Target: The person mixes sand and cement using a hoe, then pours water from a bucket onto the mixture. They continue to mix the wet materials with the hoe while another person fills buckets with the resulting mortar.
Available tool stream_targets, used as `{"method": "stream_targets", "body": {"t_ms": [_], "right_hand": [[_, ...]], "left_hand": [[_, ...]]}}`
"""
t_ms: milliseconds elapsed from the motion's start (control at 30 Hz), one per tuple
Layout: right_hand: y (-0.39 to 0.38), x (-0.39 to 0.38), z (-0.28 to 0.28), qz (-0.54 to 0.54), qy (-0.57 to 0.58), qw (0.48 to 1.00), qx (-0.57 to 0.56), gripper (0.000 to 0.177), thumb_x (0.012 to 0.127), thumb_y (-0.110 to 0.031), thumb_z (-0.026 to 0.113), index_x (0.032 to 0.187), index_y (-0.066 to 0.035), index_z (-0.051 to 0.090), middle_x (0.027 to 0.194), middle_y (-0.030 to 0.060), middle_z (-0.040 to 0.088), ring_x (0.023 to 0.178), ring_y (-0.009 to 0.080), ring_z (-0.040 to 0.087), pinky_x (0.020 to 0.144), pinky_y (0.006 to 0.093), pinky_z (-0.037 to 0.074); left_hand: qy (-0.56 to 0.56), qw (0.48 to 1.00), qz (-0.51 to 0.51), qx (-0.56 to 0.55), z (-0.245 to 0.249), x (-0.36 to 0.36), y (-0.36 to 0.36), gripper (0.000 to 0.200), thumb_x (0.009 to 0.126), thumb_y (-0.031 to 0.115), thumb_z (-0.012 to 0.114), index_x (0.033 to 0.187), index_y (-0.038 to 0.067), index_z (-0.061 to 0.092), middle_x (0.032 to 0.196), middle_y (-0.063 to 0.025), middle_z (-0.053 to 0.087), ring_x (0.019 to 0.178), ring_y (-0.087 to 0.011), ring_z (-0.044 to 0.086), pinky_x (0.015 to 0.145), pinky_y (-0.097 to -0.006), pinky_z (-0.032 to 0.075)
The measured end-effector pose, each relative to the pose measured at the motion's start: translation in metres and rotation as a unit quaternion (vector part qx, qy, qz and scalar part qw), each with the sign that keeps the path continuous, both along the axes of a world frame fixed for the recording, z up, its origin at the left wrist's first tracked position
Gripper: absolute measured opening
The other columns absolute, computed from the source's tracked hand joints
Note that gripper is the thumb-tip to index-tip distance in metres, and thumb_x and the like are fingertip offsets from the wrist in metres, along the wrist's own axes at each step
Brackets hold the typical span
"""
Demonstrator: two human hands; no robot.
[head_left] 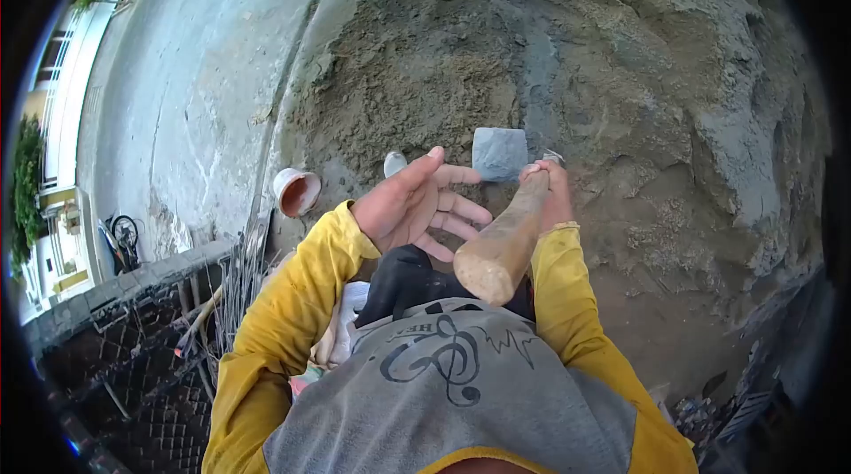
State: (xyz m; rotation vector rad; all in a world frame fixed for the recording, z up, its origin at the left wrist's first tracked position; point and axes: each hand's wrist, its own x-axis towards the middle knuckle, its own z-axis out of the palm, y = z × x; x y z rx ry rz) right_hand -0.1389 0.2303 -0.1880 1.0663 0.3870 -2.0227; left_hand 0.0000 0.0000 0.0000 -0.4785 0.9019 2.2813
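Note:
My right hand (554, 195) is wrapped round the wooden handle of a hoe (514, 239). The thick butt of that handle points up toward me, in front of my waist. Past my fingers a bit of metal shows, and a square grey blade (499, 154), coated with mortar, lies just to the left of it. How blade and handle join is hidden. My left hand (417, 204) is held in the air, palm turned inward and fingers spread, with nothing in it. Its fingertips come near the handle but do not visibly grip it.
A heap of damp sandy mix (408, 66) lies on the ground ahead, with a larger sand pile (656, 102) to the right. A small reddish-brown pot (297, 192) stands left, near a pale object (394, 163). Wire fencing (168, 412) and a low wall (133, 283) border the lower left.

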Motion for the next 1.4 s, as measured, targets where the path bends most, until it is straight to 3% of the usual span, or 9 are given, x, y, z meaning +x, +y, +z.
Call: {"method": "stream_targets", "body": {"t_ms": [67, 100, 200, 300, 367, 400, 500, 733, 1400], "right_hand": [[-0.041, 0.033, 0.036, -0.056, 0.097, 0.991, 0.076, 0.014, 0.077, -0.003, 0.056, 0.074, -0.007, 0.043, 0.063, 0.0041, 0.049, 0.055, 0.0158, 0.052, 0.054, 0.0278, 0.050], [-0.052, -0.015, -0.014, -0.075, 0.119, 0.981, 0.135, 0.014, 0.077, -0.003, 0.056, 0.074, -0.007, 0.043, 0.063, 0.0041, 0.049, 0.055, 0.0158, 0.052, 0.054, 0.0278, 0.050], [-0.132, -0.016, -0.067, -0.069, 0.091, 0.986, 0.125, 0.009, 0.081, -0.002, 0.053, 0.077, -0.004, 0.045, 0.069, 0.0051, 0.048, 0.060, 0.0154, 0.052, 0.059, 0.0280, 0.048], [-0.190, -0.010, -0.117, -0.075, 0.009, 0.988, 0.137, 0.012, 0.077, 0.003, 0.054, 0.077, -0.005, 0.044, 0.066, 0.0053, 0.047, 0.054, 0.0167, 0.050, 0.050, 0.0309, 0.048], [-0.229, 0.018, -0.139, -0.044, 0.030, 0.979, 0.198, 0.009, 0.080, 0.001, 0.052, 0.077, -0.006, 0.046, 0.068, 0.0057, 0.048, 0.057, 0.0167, 0.051, 0.052, 0.0301, 0.047], [-0.259, 0.019, -0.116, -0.030, 0.040, 0.971, 0.233, 0.010, 0.080, 0.001, 0.053, 0.077, -0.006, 0.046, 0.067, 0.0055, 0.047, 0.057, 0.0169, 0.051, 0.052, 0.0305, 0.047], [-0.289, 0.021, -0.135, -0.003, 0.075, 0.969, 0.235, 0.011, 0.080, -0.001, 0.057, 0.078, -0.005, 0.048, 0.070, 0.0052, 0.048, 0.058, 0.0167, 0.051, 0.053, 0.0304, 0.047], [-0.301, -0.001, -0.163, -0.022, 0.130, 0.955, 0.267, 0.020, 0.082, 0.000, 0.057, 0.095, -0.006, 0.042, 0.074, 0.0063, 0.049, 0.060, 0.0160, 0.052, 0.052, 0.0317, 0.048], [-0.369, 0.066, -0.183, 0.120, 0.082, 0.971, 0.189, 0.034, 0.082, 0.001, 0.057, 0.107, -0.009, 0.037, 0.077, 0.0058, 0.050, 0.059, 0.0178, 0.052, 0.054, 0.0376, 0.048]], "left_hand": [[-0.091, 0.989, -0.021, 0.115, 0.017, 0.004, -0.010, 0.072, 0.093, 0.059, 0.043, 0.141, 0.008, 0.029, 0.121, -0.0215, 0.056, 0.110, -0.0301, 0.060, 0.087, -0.0389, 0.053], [-0.063, 0.982, -0.041, 0.175, -0.048, -0.043, -0.025, 0.072, 0.093, 0.058, 0.044, 0.143, 0.008, 0.026, 0.122, -0.0217, 0.056, 0.107, -0.0298, 0.061, 0.079, -0.0386, 0.056], [-0.026, 0.985, -0.158, 0.064, -0.038, -0.055, -0.107, 0.081, 0.094, 0.051, 0.049, 0.147, 0.003, 0.010, 0.126, -0.0219, 0.051, 0.108, -0.0258, 0.060, 0.078, -0.0380, 0.055], [-0.154, 0.965, -0.203, 0.056, -0.039, -0.048, -0.187, 0.086, 0.089, 0.012, 0.063, 0.149, 0.009, 0.001, 0.123, -0.0198, 0.053, 0.097, -0.0232, 0.065, 0.073, -0.0353, 0.059], [-0.112, 0.959, -0.260, 0.024, -0.044, -0.003, -0.231, 0.076, 0.086, 0.003, 0.058, 0.147, 0.000, 0.013, 0.095, -0.0117, 0.059, 0.080, -0.0168, 0.063, 0.070, -0.0297, 0.053], [-0.067, 0.934, -0.302, -0.176, -0.050, 0.019, -0.242, 0.066, 0.080, 0.006, 0.060, 0.138, -0.004, 0.030, 0.086, -0.0115, 0.057, 0.074, -0.0161, 0.060, 0.068, -0.0303, 0.049], [-0.059, 0.882, -0.363, -0.296, -0.075, 0.014, -0.252, 0.060, 0.074, 0.013, 0.062, 0.127, -0.004, 0.040, 0.084, -0.0158, 0.058, 0.074, -0.0221, 0.062, 0.067, -0.0343, 0.048], [0.024, 0.881, -0.252, -0.399, -0.140, 0.044, -0.274, 0.061, 0.067, 0.011, 0.065, 0.122, 0.000, 0.042, 0.092, -0.0245, 0.057, 0.088, -0.0413, 0.059, 0.078, -0.0396, 0.046], [-0.166, 0.827, -0.208, -0.496, -0.176, 0.183, -0.255, 0.046, 0.071, 0.008, 0.059, 0.116, 0.011, 0.048, 0.083, -0.0226, 0.063, 0.079, -0.0431, 0.063, 0.071, -0.0435, 0.051]]}}
